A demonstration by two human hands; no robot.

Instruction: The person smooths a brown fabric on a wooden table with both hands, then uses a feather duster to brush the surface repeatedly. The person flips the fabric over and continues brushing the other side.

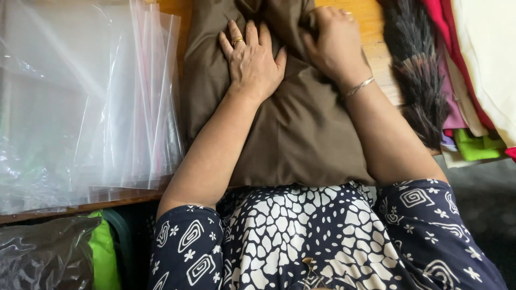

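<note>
Patterned dress point(322, 241): nearest the camera, dark blue with white shapes, worn by the person; its sleeves lead up to both forearms.
Brown cloth point(290, 129): a folded brown fabric piece lying on the wooden surface point(371, 32) directly in front of the person, its near edge at the surface's edge by the body, its far end bunched at the top of the view.
Left hand point(251, 60): fingers spread, palm flat and pressing down on the upper middle of the brown cloth; a gold ring shows on one finger.
Right hand point(334, 43): fingers curled under, gathering the cloth's upper right part; whether it pinches a fold or only presses with the knuckles, I cannot tell. A thin bangle point(359, 87) sits at the wrist.
Doing it well: judging by the pose, the flat hand should hold the layers still while the curled hand pulls slack away from it, so creases move outward and edges stay lined up; pressure should stay even, not dragging the lower layer.
Risk: the bunched far end may trap a wrinkle if pressed before it is drawn straight.
Clear plastic bags point(91, 102): a loose stack on the left, just beside the cloth, overlapping its left edge slightly.
Feather duster point(419, 80): dark, on the right, near the right forearm.
Stacked fabrics point(478, 70): red, cream, pink and green, at the far right.
</note>
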